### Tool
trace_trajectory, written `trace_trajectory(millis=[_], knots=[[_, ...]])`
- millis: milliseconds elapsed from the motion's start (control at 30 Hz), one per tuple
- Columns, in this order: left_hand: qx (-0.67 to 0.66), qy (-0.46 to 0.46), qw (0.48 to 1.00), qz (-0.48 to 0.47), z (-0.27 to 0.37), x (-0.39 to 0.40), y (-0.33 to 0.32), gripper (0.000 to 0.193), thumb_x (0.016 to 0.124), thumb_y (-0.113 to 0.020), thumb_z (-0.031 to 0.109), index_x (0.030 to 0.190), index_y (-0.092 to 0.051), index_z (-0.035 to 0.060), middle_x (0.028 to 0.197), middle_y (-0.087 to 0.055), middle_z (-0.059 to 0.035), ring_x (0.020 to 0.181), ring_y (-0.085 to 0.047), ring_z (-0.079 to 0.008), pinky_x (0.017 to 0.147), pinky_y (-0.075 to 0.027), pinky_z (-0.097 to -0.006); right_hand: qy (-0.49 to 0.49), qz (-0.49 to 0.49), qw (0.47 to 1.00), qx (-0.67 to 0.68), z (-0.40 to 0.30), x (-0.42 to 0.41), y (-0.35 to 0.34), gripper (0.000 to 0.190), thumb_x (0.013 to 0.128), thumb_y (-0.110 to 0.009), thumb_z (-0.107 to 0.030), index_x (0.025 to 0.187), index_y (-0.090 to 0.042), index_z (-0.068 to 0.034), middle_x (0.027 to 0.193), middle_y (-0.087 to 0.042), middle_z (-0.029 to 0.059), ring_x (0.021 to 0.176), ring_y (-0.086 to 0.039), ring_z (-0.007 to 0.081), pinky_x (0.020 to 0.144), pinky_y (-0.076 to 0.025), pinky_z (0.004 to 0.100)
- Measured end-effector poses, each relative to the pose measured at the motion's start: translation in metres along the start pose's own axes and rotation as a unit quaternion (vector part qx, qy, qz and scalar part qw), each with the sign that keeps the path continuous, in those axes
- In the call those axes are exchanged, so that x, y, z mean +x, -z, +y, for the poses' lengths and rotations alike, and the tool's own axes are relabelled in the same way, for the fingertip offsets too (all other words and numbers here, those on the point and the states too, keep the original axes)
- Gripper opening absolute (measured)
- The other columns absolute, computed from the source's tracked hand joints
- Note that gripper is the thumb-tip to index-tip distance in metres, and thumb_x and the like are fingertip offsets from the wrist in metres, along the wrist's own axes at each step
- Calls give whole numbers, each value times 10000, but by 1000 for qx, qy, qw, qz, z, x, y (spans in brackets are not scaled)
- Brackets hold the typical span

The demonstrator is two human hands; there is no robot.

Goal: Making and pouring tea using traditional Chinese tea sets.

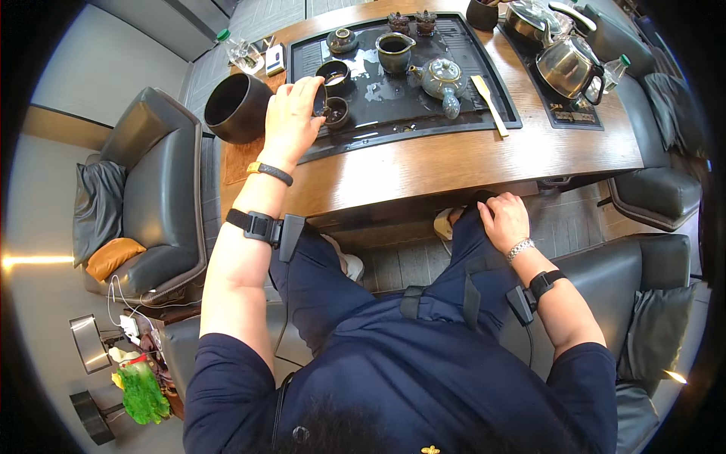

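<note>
My left hand (292,116) grips a small dark teacup (321,101), tilted on its side at the left part of a black tea tray (391,110). Right below and beside it is a second small cup (338,113) with some liquid in it, partly behind my fingers. A third cup (333,75), dark with a pale inside, stands just beyond. Farther right on the wet tray are a dark pitcher (394,55) and a glazed teapot (443,79) with its handle towards me. Away from the tray, my right hand (505,221) rests on my knee, holding nothing.
A large black bowl (237,108) stands left of the tray. Behind are a lidded bowl (342,41) and two small figurines (413,24). A light wooden scoop (490,106) lies across the tray's right rim. A glass kettle (569,65) sits farther right, beside a bottle (615,72).
</note>
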State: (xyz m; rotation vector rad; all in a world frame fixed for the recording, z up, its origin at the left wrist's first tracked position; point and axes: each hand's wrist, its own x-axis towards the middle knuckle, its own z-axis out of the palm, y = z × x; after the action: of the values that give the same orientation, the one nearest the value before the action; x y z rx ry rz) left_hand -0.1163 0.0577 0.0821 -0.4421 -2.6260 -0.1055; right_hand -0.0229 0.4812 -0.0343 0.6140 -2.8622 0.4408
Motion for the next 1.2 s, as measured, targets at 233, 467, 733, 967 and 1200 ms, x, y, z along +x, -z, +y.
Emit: trace_trajectory(millis=[233,467,733,967,1200], knots=[[50,-47,997,-25,14,7,13,734,680,-817,58,1359,-556,157,1314,-591,-39,1161,-551,-291,954,-452,-417,-3,4,1000,11,-1,-1,-1,267,906,-664,-256,728,-671,-58,762,-684,115,848,-626,296,826,-467,412],[70,-67,995,2,15,10,16,733,689,-813,84,1369,-553,167,1318,-592,-31,1174,-546,-284,981,-431,-416,-6,5,1000,6,1,1,1,272,908,-657,-263,731,-680,-57,772,-689,118,854,-630,293,832,-467,414],[-47,82,995,40,3,14,0,665,699,-866,201,1276,-547,112,1254,-623,-92,1137,-601,-308,938,-473,-431,-5,2,1000,18,-1,2,0,265,904,-656,-262,737,-687,-59,776,-690,119,858,-630,291,842,-466,413],[-193,123,973,23,66,42,-40,672,736,-852,324,1280,-576,40,1247,-623,-174,1178,-612,-336,1012,-490,-401,-3,1,1000,15,0,0,-2,250,901,-661,-249,740,-681,-60,769,-688,115,855,-630,290,839,-464,413],[-100,79,992,12,94,48,-88,671,727,-856,404,1230,-617,29,1127,-680,-157,1058,-617,-346,932,-502,-439,-7,13,1000,16,1,-3,-1,227,890,-673,-226,736,-669,-58,760,-683,111,851,-626,293,835,-466,413]])
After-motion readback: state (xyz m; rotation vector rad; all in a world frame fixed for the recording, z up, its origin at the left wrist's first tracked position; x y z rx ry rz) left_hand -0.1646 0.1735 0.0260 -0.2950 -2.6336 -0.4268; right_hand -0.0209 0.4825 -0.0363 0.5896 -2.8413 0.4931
